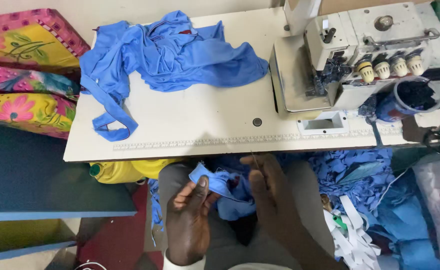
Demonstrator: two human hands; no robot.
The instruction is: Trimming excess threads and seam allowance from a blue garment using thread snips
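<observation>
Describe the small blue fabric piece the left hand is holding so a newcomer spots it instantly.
Start at the white sewing table with the heap of blue garments on top, then drop below its front edge to the person's lap. There the left hand pinches a small blue fabric piece, beside the right hand. Unlike the blue scraps on the floor, it is held up.

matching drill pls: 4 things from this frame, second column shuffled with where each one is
Things:
1. blue fabric piece
2. blue garment
3. sewing machine
4. white elastic strips

Places:
A. right end of the white table
B. heaped on the table's left part
C. pinched by the left hand, with the right hand beside it
D. low right, among blue scraps

Pairs: 1-C, 2-B, 3-A, 4-D
</observation>
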